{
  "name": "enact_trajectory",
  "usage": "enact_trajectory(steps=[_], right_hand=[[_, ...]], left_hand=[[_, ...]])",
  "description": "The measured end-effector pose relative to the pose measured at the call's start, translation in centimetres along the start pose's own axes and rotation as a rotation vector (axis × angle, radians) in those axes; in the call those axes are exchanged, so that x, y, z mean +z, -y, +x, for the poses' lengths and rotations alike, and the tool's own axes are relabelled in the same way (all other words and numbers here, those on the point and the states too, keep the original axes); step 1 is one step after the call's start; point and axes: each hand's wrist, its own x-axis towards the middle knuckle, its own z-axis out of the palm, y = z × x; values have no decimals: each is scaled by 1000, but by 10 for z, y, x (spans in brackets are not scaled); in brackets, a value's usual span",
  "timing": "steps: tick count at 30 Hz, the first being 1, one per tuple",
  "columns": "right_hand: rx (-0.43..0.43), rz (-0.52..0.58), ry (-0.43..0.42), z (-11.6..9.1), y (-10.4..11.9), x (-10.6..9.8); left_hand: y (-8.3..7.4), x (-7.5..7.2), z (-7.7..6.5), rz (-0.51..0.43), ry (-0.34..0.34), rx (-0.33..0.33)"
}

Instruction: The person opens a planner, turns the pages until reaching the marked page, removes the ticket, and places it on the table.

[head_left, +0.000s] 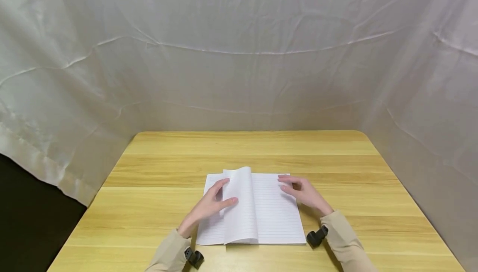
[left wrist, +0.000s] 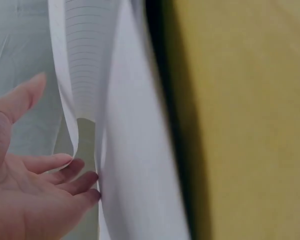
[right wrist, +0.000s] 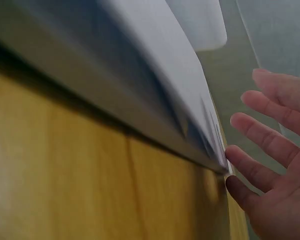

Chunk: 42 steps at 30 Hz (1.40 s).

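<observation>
An open lined notebook (head_left: 278,209) lies on the wooden table, with one leaf (head_left: 240,205) curling over from the middle toward the left page. My left hand (head_left: 209,206) is over the left page with thumb and fingers spread. In the left wrist view, the fingertips (left wrist: 65,159) of that hand touch the loose edge of the leaf, and the thumb stands apart from the paper. Above the outer edge of the right page is my right hand (head_left: 304,191), its fingers loosely extended and nothing held. The right wrist view shows its lower fingertips close to the notebook's edge; contact is unclear.
The notebook sits near the front of the wooden table (head_left: 239,149). Pale cloth (head_left: 257,81) hangs behind the table and along both sides. A dark area (head_left: 33,214) shows at lower left. Each sleeve carries a small black wrist device (head_left: 316,237).
</observation>
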Motion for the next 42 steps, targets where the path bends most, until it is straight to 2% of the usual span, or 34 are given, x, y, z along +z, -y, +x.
enact_trajectory(steps=[12, 18, 22, 27, 32, 35, 38, 42], right_hand=[[-19, -23, -19, 5, -11, -6], [-17, -22, -9, 8, -15, -11], [25, -9, 13, 10, -15, -14], [91, 26, 28, 15, -16, -18], [116, 4, 21, 21, -20, -18], [105, -23, 22, 26, -21, -18], [97, -73, 23, 29, -21, -18], [97, -143, 31, 33, -23, -18]], left_hand=[[-2, -4, 0, 21, -33, -93], [-1, -3, 2, 31, -56, -81], [-2, -3, 3, 39, -36, -73], [-3, -2, 4, 54, 33, -29], [-3, -2, 6, 111, 131, 71], [-2, -2, 9, 167, 199, 144], [-2, -2, 10, 237, 284, 190], [-6, 0, 12, 337, 386, 201]])
